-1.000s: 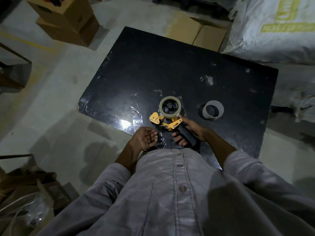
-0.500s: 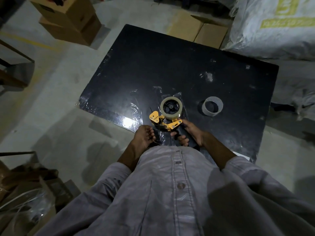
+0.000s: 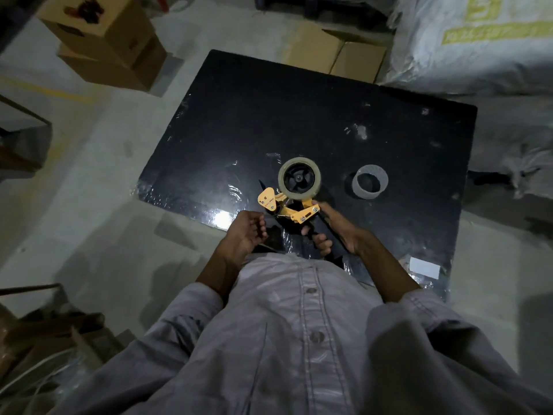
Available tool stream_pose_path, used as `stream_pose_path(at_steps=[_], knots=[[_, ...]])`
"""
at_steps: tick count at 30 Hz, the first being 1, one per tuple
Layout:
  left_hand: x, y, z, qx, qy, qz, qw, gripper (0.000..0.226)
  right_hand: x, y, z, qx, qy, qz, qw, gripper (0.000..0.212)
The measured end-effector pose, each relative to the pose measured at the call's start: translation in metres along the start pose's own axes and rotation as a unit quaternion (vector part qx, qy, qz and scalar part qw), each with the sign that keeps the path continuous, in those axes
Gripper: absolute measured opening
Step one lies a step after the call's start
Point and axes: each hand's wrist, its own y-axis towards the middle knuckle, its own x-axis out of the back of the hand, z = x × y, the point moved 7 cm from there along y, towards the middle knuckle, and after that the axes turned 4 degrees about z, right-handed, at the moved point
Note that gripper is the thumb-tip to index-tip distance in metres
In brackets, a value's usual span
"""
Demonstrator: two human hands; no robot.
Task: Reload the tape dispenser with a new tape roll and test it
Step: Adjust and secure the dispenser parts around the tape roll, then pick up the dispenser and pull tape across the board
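The orange and black tape dispenser [image 3: 288,207] is held over the near edge of the black table [image 3: 299,121]. A tape roll [image 3: 299,178] sits on its black hub. My right hand [image 3: 338,232] is wrapped around the dispenser's black handle. Just left of the orange front plate, my left hand [image 3: 247,235] has its fingers curled; whether it pinches tape I cannot tell. An empty pale core ring [image 3: 370,186] lies on the table to the right of the dispenser.
Cardboard boxes stand at the far left [image 3: 101,40] and behind the table [image 3: 338,52]. White sacks [image 3: 472,43] are piled at the right. A white label [image 3: 423,266] lies on the table's near right corner. Clutter and clear wrap [image 3: 36,354] sit at the lower left.
The dispenser stays in my right hand, with both hands drawn slightly nearer my body. My left hand's fingers have curled in more, close to the dispenser's front.
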Motion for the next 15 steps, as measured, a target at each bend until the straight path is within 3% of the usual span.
stream_pose_path(at_steps=[15], knots=[[0.039, 0.011, -0.064, 0.044, 0.028, 0.066, 0.996, 0.029, -0.068, 0.02, 0.009, 0.025, 0.069, -0.051, 0.996, 0.089]])
